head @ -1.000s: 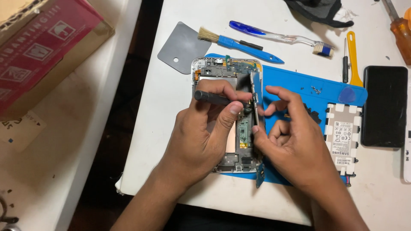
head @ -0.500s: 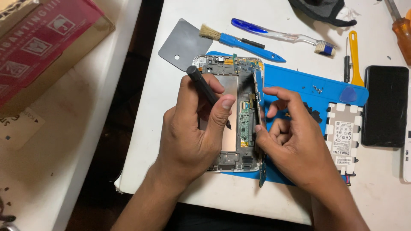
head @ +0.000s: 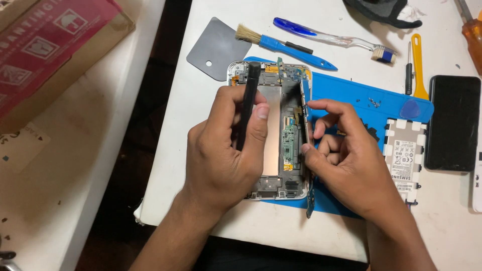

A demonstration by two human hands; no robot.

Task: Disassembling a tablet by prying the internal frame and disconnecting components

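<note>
An opened tablet frame (head: 271, 130) with bare metal and green circuit parts lies on a blue work mat (head: 361, 100). My left hand (head: 226, 150) rests over its left half and grips a black pry tool (head: 247, 105), held nearly upright with its tip near the frame's top edge. My right hand (head: 346, 160) pinches a long thin circuit board (head: 306, 145) and holds it tilted up on edge along the frame's right side.
A grey pick plate (head: 216, 47), a blue-handled brush (head: 286, 46) and a toothbrush (head: 331, 35) lie behind the mat. A white battery pack (head: 404, 150), a black phone (head: 454, 123), a yellow pry tool (head: 417, 65) and a small screwdriver (head: 408, 68) sit right. A red cardboard box (head: 50, 45) stands left.
My left hand swung the black pry tool from lying across the frame to pointing up toward the top edge. The right hand keeps the board raised on edge.
</note>
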